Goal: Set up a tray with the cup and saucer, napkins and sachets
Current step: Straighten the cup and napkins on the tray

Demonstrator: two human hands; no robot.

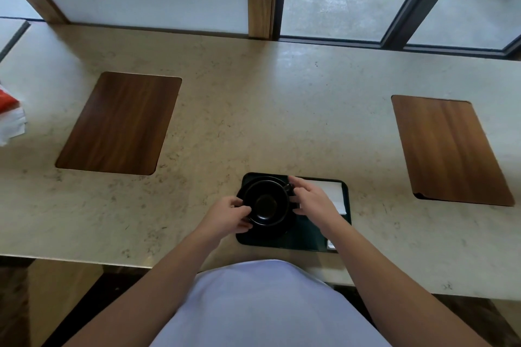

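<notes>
Our left hand (229, 213) w/ fingers curled on black cup (265, 203) rim; right hand (311, 200), fingers spread, by handle. Cup between both, on saucer (287, 227), tray (310, 239) left half; napkins (334, 194) right.

Your left hand (228, 215) grips the near-left rim of the black cup (265, 203), fingers (244, 210) curled on its edge. Your right hand (311, 197) reaches over from the other side, its fingertips at the cup's handle. The cup sits upright on a black saucer (282, 229) at the left end of a dark tray (306, 241) on the pale worktop (253, 110). White napkins (334, 191) lie in the tray's far right corner, and a small white sachet (330, 245) shows at its near right edge. Two wooden placemats (119, 122) flank the tray, well apart from it.
</notes>
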